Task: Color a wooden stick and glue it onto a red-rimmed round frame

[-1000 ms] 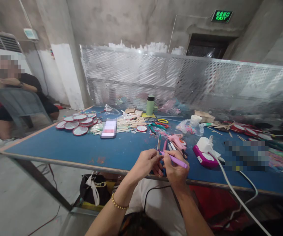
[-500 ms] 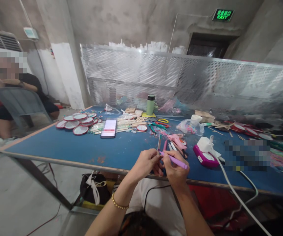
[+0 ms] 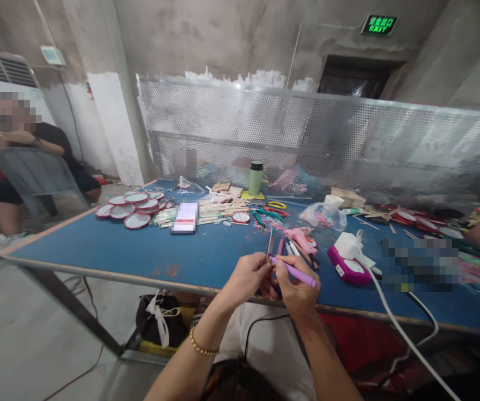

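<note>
Nearest you, at the bottom centre of the frame, a gold beaded bracelet (image 3: 201, 346) circles your left wrist. Just above it, at lower centre, your left hand (image 3: 250, 274) has its grip closed on a thin stick (image 3: 270, 243), which points up the frame. Your right hand (image 3: 297, 284) has its grip closed around a purple marker (image 3: 300, 274), slanted so that its upper-left end is at the stick; you cannot tell whether the tip touches. Both hands are over the near edge of the blue counter (image 3: 98, 250).

Just beyond your fingers lie a few pens (image 3: 293, 248) and a pink glue gun (image 3: 302, 239). Right of centre is a magenta power strip (image 3: 351, 269) with a white adapter (image 3: 346, 244) on it.

Farther up, left of centre, you have a phone (image 3: 185, 218) with its screen lit, and beyond its left side a pile of red-rimmed discs (image 3: 136, 221). Near the counter's far side stands a green bottle (image 3: 255, 182), before a perforated metal panel (image 3: 231, 122).
</note>
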Available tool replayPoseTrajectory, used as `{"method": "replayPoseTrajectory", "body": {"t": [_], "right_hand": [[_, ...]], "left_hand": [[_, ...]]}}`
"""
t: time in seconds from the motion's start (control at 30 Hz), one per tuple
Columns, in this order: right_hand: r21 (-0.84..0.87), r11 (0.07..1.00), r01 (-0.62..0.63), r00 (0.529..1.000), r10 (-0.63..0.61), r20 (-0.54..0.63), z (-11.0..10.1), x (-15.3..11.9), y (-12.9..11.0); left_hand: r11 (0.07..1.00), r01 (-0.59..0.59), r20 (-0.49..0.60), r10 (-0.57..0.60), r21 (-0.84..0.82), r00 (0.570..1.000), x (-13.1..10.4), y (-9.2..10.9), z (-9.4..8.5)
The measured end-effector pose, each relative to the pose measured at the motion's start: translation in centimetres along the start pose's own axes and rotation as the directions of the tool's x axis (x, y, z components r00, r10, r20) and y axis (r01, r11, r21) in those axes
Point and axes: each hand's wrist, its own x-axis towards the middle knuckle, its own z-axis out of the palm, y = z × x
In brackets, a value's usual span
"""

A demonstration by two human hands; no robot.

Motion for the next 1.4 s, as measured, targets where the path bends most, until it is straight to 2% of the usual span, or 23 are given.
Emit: {"method": "replayPoseTrajectory", "body": {"t": [0.27,0.5,0.9,1.1,1.4], "right_hand": [[-0.006,1.0,0.012,1.0,-0.012,-0.007,-0.02,0.11,-0.07],[0.035,0.998,-0.053,0.999,0.053,-0.012,0.0,-0.16,0.06],[0.006,1.0,-0.021,1.0,0.021,-0.016,0.08,-0.14,0.21],[0.02,0.997,-0.078,0.996,0.079,-0.039,0.07,-0.29,0.15],[0.026,0.999,-0.04,0.998,0.041,-0.039,0.06,-0.06,-0.05]], "left_hand": [[1.0,0.003,-0.009,-0.003,0.01,1.0,-0.08,0.14,0.04],[1.0,0.004,-0.012,-0.004,0.006,1.0,-0.01,0.02,0.07],[1.0,0.003,-0.009,-0.003,0.022,1.0,0.02,0.0,0.01],[1.0,0.007,-0.004,-0.007,0.001,1.0,0.09,-0.16,0.04],[1.0,0.011,-0.012,-0.011,0.008,1.0,0.05,0.03,0.04]]}}
